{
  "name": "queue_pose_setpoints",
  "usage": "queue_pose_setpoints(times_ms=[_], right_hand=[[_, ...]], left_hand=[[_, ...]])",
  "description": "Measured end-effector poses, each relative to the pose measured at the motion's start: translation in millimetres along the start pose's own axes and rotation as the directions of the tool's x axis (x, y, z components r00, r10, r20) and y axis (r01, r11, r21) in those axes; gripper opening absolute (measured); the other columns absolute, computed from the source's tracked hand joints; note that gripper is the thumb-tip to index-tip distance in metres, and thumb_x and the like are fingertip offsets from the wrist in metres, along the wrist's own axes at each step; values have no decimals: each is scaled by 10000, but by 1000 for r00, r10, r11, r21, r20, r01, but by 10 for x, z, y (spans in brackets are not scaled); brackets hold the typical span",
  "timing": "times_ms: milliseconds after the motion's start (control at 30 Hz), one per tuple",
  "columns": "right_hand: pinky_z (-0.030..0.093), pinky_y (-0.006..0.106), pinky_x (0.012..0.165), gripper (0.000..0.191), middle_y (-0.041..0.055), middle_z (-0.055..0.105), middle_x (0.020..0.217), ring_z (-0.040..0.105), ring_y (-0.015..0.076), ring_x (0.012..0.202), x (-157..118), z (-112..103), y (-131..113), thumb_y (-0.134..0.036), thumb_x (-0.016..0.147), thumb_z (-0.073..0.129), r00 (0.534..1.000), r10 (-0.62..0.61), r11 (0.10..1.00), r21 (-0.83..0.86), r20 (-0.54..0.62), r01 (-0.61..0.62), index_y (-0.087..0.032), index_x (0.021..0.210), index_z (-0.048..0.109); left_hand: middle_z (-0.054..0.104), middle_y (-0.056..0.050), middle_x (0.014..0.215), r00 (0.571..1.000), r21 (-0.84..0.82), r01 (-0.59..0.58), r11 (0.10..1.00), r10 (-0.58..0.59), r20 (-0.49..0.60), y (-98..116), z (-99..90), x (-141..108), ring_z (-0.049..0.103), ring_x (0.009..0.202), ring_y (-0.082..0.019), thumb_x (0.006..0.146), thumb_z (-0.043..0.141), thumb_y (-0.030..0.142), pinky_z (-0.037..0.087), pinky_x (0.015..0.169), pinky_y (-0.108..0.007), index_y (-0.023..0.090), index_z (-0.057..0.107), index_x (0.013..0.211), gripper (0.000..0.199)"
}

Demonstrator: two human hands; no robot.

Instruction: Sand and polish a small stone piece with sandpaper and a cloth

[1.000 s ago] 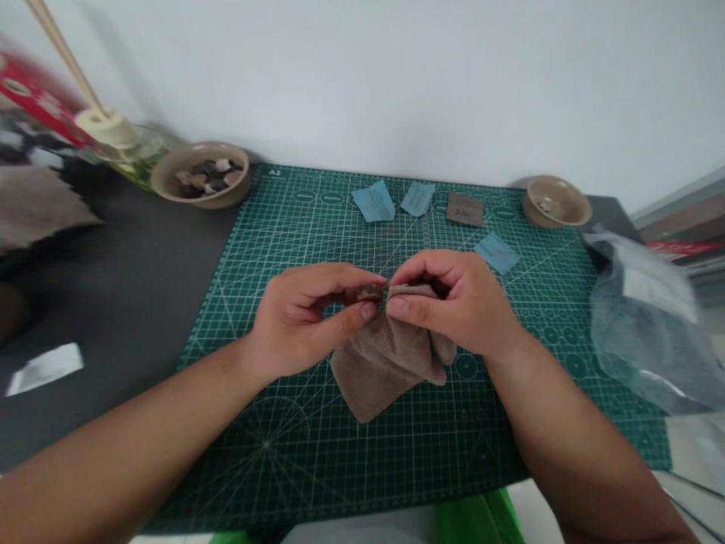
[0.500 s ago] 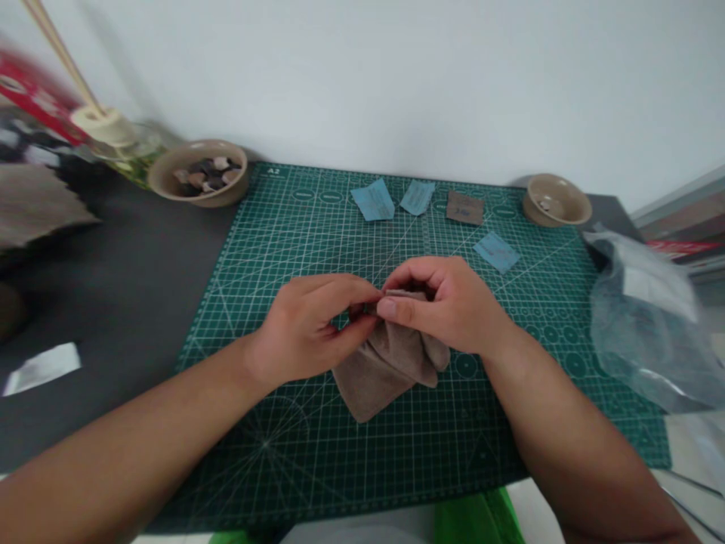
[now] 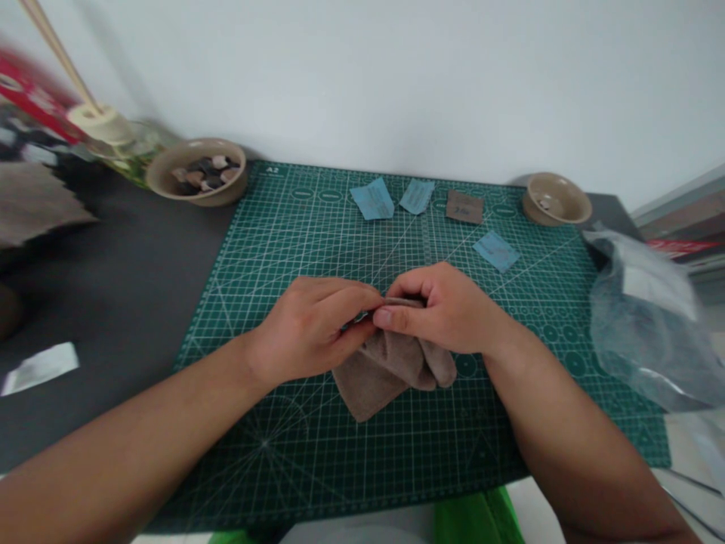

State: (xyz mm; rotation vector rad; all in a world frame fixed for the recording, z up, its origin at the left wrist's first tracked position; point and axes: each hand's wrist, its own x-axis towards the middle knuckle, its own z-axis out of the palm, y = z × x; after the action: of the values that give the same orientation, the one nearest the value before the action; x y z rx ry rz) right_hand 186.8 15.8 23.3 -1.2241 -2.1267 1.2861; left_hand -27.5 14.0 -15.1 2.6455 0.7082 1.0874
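Note:
A brown cloth (image 3: pixel 377 378) hangs in folds over the green cutting mat (image 3: pixel 272 249), its upper edge gathered between my two hands. My left hand (image 3: pixel 317 325) pinches the cloth's top edge, thumb against fingers. Close beside it, almost fingertip to fingertip, my right hand (image 3: pixel 442 310) grips the same edge with its thumb laid on top. Whether anything small sits between the fingertips is hidden.
Several blue paper pieces (image 3: pixel 372 199) and a brown patch (image 3: pixel 464 207) lie along the mat's back. A bowl of stones (image 3: pixel 198 172) stands back left, another bowl (image 3: pixel 556 199) back right. To the right lies a clear plastic bag (image 3: pixel 651 325); a reed diffuser (image 3: pixel 102 125) stands left.
My right hand has shifted slightly downward, and the cloth's right-hand folds have swung a little to the right. Both hands keep their pinch.

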Motion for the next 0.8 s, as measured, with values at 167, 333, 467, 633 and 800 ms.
queue_pose_setpoints(times_ms=[167, 333, 467, 633, 800], right_hand=[[351, 230, 542, 379, -20, 623, 629, 538, 101, 598, 9, 23, -5, -501, 829, 736, 1000, -3, 1000, -17, -11, 3, -136, 735, 704], [398, 227, 592, 378, -5, 682, 707, 586, 115, 658, 15, 25, -5, -509, 836, 729, 995, -9, 999, 36, 100, 6, -131, 825, 740], [385, 221, 591, 377, -6, 675, 701, 576, 110, 656, 10, 35, -4, -502, 852, 715, 988, -34, 999, 32, 152, 30, -127, 825, 739], [338, 208, 528, 402, -36, 563, 602, 495, 87, 592, -7, 63, -5, -512, 820, 745, 989, -72, 992, 109, 128, 58, -125, 722, 696], [349, 196, 507, 389, -39, 550, 589, 481, 82, 584, -17, 83, 12, -490, 780, 791, 984, -104, 956, 287, 144, 59, -128, 687, 686]], left_hand=[[656, 10, 672, 1000, -2, 10, 1000, -10, 20, 3, -4, 4, 609, 541, -133, 917, 599, 186, 430, 484, -254, 208, 571, 915, 36], [660, -28, 718, 996, -71, -82, 994, 83, 17, 14, -1, 5, 622, 595, -145, 937, 566, 162, 485, 537, -263, 177, 556, 945, 19], [668, -18, 729, 995, -85, -93, 992, 94, 15, 33, 0, -2, 638, 605, -154, 943, 552, 182, 506, 549, -275, 203, 541, 966, 32], [651, 3, 686, 999, -100, -53, 994, 53, 4, 80, -20, -5, 632, 562, -155, 941, 565, 215, 487, 509, -284, 228, 523, 938, 44], [654, 12, 676, 1000, -211, -13, 977, 13, 0, 112, -34, 13, 628, 538, -149, 930, 603, 236, 481, 486, -278, 259, 529, 954, 81]])
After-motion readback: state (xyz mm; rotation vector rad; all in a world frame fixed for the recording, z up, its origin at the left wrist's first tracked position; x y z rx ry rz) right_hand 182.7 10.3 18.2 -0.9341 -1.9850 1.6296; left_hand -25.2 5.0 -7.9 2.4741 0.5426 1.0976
